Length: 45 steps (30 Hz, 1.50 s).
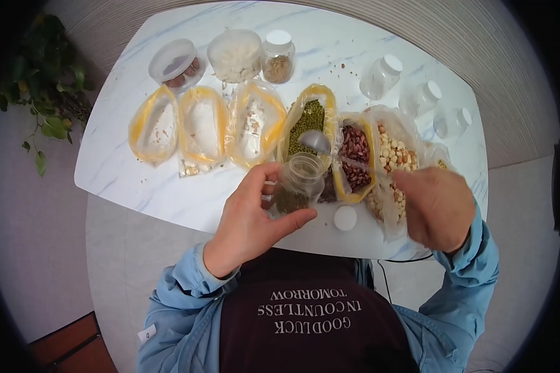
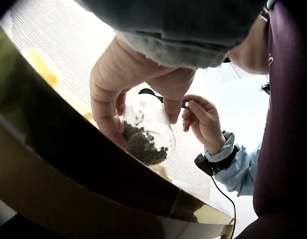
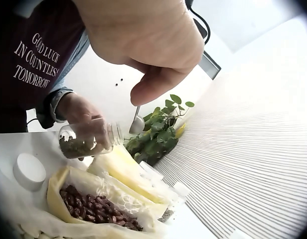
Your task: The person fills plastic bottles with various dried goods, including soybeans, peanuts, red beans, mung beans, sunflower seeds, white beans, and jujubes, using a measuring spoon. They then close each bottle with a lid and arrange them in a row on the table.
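My left hand (image 1: 246, 214) grips a clear jar (image 1: 303, 171) around its side. The jar is uncapped and tilted, with green mung beans (image 2: 146, 148) in its lower part. My right hand (image 1: 438, 208) pinches the handle of a metal spoon (image 1: 315, 142). In the head view the spoon's bowl overlaps the opened bag of mung beans (image 1: 309, 115), just beyond the jar's mouth. The right wrist view shows the spoon bowl (image 3: 137, 125) close to the jar's rim. Below my right hand lie a bag of dark red beans (image 1: 356, 152) and a bag of pale nuts (image 1: 393, 149).
A white lid (image 1: 345, 218) lies near the table's front edge. Three yellow-edged bags (image 1: 202, 124) lie to the left. Behind them stand two tubs (image 1: 234, 57) and a capped jar (image 1: 279, 59). Three more capped jars (image 1: 381, 78) stand at the back right.
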### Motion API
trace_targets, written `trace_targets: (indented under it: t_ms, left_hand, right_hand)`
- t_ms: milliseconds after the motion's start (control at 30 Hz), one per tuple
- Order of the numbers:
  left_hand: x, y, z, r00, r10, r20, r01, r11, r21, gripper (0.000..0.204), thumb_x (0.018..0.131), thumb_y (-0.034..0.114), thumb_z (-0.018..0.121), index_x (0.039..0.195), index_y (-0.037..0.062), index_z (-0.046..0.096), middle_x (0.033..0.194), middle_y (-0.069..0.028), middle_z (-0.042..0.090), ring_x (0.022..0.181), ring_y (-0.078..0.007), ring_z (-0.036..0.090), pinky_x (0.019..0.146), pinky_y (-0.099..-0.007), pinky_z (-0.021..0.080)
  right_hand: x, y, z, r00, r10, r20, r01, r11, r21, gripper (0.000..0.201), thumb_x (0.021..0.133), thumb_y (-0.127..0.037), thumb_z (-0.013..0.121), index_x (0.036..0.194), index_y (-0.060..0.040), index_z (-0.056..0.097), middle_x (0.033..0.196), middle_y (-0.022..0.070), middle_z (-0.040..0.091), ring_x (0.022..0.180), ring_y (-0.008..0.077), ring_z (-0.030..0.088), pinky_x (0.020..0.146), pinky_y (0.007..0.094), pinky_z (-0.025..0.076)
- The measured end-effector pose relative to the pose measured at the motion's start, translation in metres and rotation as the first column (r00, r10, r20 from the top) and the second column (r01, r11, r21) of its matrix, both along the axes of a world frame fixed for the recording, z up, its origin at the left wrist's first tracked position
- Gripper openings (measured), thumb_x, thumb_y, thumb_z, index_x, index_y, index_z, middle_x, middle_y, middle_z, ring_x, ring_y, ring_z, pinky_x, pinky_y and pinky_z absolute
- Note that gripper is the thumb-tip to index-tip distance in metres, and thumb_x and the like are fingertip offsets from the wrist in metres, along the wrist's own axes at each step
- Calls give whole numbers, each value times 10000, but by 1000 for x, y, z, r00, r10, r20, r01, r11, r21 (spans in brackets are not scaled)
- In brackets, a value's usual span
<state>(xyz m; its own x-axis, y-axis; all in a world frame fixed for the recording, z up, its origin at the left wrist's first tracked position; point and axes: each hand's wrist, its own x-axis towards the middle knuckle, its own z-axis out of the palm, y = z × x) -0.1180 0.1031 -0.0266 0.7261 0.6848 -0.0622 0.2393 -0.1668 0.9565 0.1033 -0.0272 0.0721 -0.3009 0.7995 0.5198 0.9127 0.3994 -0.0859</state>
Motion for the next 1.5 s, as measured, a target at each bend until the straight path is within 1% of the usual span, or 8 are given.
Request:
trace_targets:
  t_ms: [100, 200, 300, 400, 633, 833, 967, 1500]
  left_hand:
    - [0, -1, 7, 1000, 7, -10, -7, 996, -87, 671, 678, 236, 849, 1205, 40, 482, 991, -79, 599, 832, -162, 587, 712, -298, 503]
    - [-2, -2, 7, 1000, 23, 0, -23, 994, -108, 661, 679, 204, 847, 1203, 39, 479, 1007, -79, 599, 844, -157, 589, 709, -290, 502]
    - [-5, -1, 0, 1000, 16, 6, -16, 999, -34, 660, 681, 181, 843, 1205, 32, 470, 1019, -91, 611, 874, -167, 601, 712, -293, 506]
    - [-4, -1, 0, 999, 20, 31, -19, 999, -33, 665, 683, 181, 841, 1208, 25, 463, 1032, -94, 628, 896, -173, 622, 727, -294, 512]
    - [-7, -1, 1, 997, 39, 63, -36, 998, -50, 667, 673, 168, 842, 1207, 29, 467, 1038, -72, 640, 912, -160, 626, 745, -288, 499]
    - [-23, 5, 10, 986, 122, 117, -118, 992, -40, 678, 668, 134, 838, 1214, 17, 454, 1060, -69, 624, 926, -160, 624, 762, -282, 491]
    - [-32, 13, 15, 941, 215, 261, -205, 976, -66, 692, 683, 162, 842, 1214, -29, 442, 1058, -107, 614, 922, -173, 628, 780, -285, 522]
    - [-83, 30, 29, 918, 321, 233, -333, 943, 13, 650, 733, 115, 797, 1255, -20, 434, 1142, -122, 585, 1019, -186, 592, 874, -302, 487]
  right_hand:
    - [7, 5, 1, 980, -200, -9, 200, 979, -37, 276, 803, 122, 514, 1047, 46, 617, 670, 92, 608, 553, 168, 601, 498, 256, 467]
    - [12, 16, -12, 915, -311, -257, 296, 950, -98, 219, 897, 40, 498, 1075, 21, 625, 689, 57, 620, 577, 100, 593, 515, 216, 470]
    - [17, 18, -20, 799, -347, -491, 294, 938, -184, 167, 899, -23, 544, 1025, -4, 652, 648, 56, 614, 524, 88, 576, 489, 215, 458]
    - [18, 18, -22, 754, -353, -554, 271, 936, -226, 168, 919, -41, 531, 1031, 5, 648, 648, 37, 614, 537, 65, 574, 489, 201, 451]
    - [18, 19, -27, 764, -353, -540, 258, 934, -245, 179, 924, -56, 536, 1056, -12, 649, 655, 32, 608, 549, 54, 564, 502, 189, 456]
    - [17, 17, -29, 672, -384, -634, 230, 921, -314, 187, 939, -76, 526, 1068, -22, 650, 691, 18, 613, 565, 44, 556, 516, 180, 449]
    - [18, 18, -32, 678, -402, -616, 245, 913, -326, 195, 944, -90, 520, 1070, -21, 652, 695, 14, 612, 563, 37, 548, 513, 175, 444]
    - [15, 16, -24, 566, -426, -706, 155, 896, -416, 215, 958, -125, 524, 1107, -26, 644, 717, 17, 629, 580, 39, 565, 525, 172, 470]
